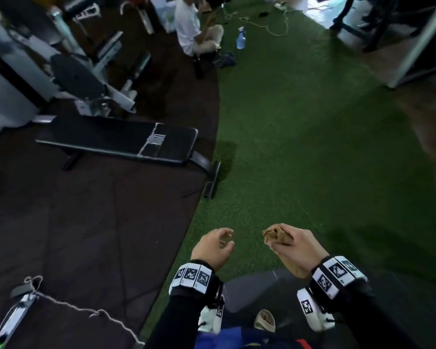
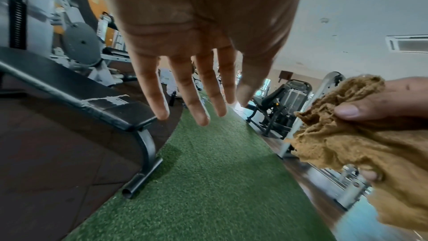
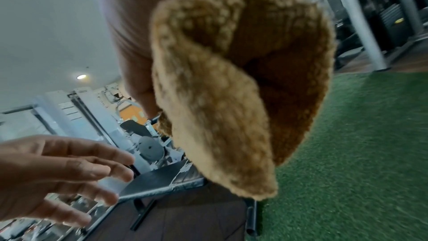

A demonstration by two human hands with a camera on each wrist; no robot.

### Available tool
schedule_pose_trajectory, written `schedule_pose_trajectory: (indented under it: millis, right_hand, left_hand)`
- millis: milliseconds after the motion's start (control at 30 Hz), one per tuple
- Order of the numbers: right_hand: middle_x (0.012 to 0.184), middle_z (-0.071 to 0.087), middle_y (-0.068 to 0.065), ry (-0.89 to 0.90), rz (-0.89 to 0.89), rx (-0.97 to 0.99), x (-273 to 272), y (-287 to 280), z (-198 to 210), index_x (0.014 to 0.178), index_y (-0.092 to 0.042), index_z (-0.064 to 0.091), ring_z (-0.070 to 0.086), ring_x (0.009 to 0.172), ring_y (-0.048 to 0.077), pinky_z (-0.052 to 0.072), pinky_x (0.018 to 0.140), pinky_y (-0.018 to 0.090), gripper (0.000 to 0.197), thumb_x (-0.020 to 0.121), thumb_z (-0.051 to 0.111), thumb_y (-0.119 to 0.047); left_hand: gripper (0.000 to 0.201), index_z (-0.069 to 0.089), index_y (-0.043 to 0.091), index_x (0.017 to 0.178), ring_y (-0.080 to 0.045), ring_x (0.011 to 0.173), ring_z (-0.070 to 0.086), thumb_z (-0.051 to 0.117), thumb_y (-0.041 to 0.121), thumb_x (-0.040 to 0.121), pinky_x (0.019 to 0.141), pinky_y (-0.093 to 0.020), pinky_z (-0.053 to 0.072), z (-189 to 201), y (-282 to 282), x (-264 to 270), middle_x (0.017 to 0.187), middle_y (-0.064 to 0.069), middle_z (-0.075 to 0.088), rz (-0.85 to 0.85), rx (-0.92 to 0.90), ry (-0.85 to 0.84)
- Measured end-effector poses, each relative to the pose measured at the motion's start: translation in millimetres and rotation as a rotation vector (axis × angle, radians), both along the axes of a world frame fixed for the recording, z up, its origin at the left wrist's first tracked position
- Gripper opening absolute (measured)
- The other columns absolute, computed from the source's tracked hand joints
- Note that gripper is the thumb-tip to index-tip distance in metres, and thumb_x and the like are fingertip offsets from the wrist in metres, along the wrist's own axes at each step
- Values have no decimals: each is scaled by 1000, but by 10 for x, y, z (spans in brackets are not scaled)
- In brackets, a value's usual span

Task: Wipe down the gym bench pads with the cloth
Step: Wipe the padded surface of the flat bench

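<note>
Holding the bunched brown cloth (image 1: 277,235) low in the head view, right of centre, the right hand (image 1: 297,250) has its grip curled around the fabric, thumb pressed on top. The left hand (image 1: 215,248) hangs just beside it, grip wide, fingers loose and holding nothing. The gym bench pad (image 1: 116,138) lies well apart, up and to the left in the frame, its long axis running left to right, its near end with the torn, taped patch (image 1: 152,144) toward the green turf (image 1: 300,147). The left hand is on the bench's side, so the cloth hand probably has the longer reach across.
</note>
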State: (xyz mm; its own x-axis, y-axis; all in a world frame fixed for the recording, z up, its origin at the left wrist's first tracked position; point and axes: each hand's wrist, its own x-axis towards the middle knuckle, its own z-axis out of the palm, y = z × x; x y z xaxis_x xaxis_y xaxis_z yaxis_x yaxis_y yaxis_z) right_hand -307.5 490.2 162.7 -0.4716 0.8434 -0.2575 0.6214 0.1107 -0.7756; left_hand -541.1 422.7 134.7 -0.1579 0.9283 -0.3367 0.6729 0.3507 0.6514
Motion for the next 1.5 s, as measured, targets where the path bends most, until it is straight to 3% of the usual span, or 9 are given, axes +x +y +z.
schedule_pose_trajectory:
  millis: [267, 433, 567, 767, 900, 1100, 1200, 1367, 1500]
  right_hand:
    - [90, 68, -21, 25, 166, -26, -1164, 277, -49, 100, -37, 65, 61, 87, -11, 46, 78, 7, 25, 77, 74, -32]
    - [90, 66, -23, 13, 214, -21, -2188, 434, -98, 100, -38, 64, 59, 88, -11, 45, 80, 7, 25, 78, 73, -34]
    - [86, 63, -28, 23, 246, -1, -3052, 549, -104, 101, -35, 64, 56, 87, -18, 39, 76, 0, 25, 78, 73, -32]
    - [85, 63, -28, 17, 225, -20, -4089, 806, -119, 94, -45, 58, 55, 87, -21, 37, 72, -3, 26, 78, 74, -32]
    - [88, 67, -23, 22, 171, -56, -4590, 1093, -131, 97, -42, 61, 59, 87, -13, 42, 75, 1, 25, 78, 74, -32]
    - [85, 65, -26, 26, 114, -45, -5225, 1744, -251, 93, -45, 59, 58, 85, -16, 40, 72, 0, 24, 78, 73, -32]
    - [87, 66, -22, -4, 95, -43, -5505, 2128, -355, 100, -37, 63, 60, 84, -8, 44, 75, 7, 23, 78, 72, -34]
    - [85, 65, -22, -24, 32, -48, -5866, 2647, -455, 100, -36, 64, 60, 82, -7, 46, 77, 11, 24, 78, 72, -35]
    - [86, 67, -16, -46, -52, -50, -6036, 2926, -565, 101, -33, 63, 61, 83, 2, 46, 77, 17, 22, 80, 69, -36]
  left_hand:
    - [26, 62, 31, 114, 6, 80, 60, 62, 29, 88, 77, -23, 52, -27, -32, -998, 102, 21, 61, 175, 19, 14]
    - [26, 63, 31, 112, 4, 81, 61, 62, 26, 87, 80, -28, 53, 3, -44, -2001, 98, 19, 63, 250, -1, 10]
    - [26, 64, 32, 110, 1, 82, 63, 62, 25, 85, 81, -29, 53, 78, 2, -2905, 97, 18, 64, 283, 3, 16]
    - [27, 64, 33, 110, 2, 83, 62, 63, 25, 85, 81, -27, 52, 136, 282, -3994, 98, 19, 64, 282, 5, 12]
    - [27, 64, 32, 111, 1, 83, 63, 63, 24, 85, 81, -26, 52, 91, 640, -4486, 97, 19, 65, 260, 7, -14]
    - [28, 63, 31, 114, 1, 86, 62, 62, 24, 87, 83, -26, 53, -52, 1426, -5051, 100, 19, 63, 186, -35, -31]
    - [28, 62, 31, 115, 0, 87, 62, 61, 24, 88, 83, -26, 52, -101, 1900, -5334, 102, 18, 63, 149, -60, -4]
    - [29, 62, 29, 115, -4, 90, 63, 60, 24, 87, 87, -30, 52, -129, 2608, -5703, 106, 15, 64, 101, -77, -5]
    - [29, 62, 27, 116, -4, 90, 63, 59, 24, 87, 87, -29, 51, -225, 3060, -5877, 108, 12, 65, 32, -104, -14]
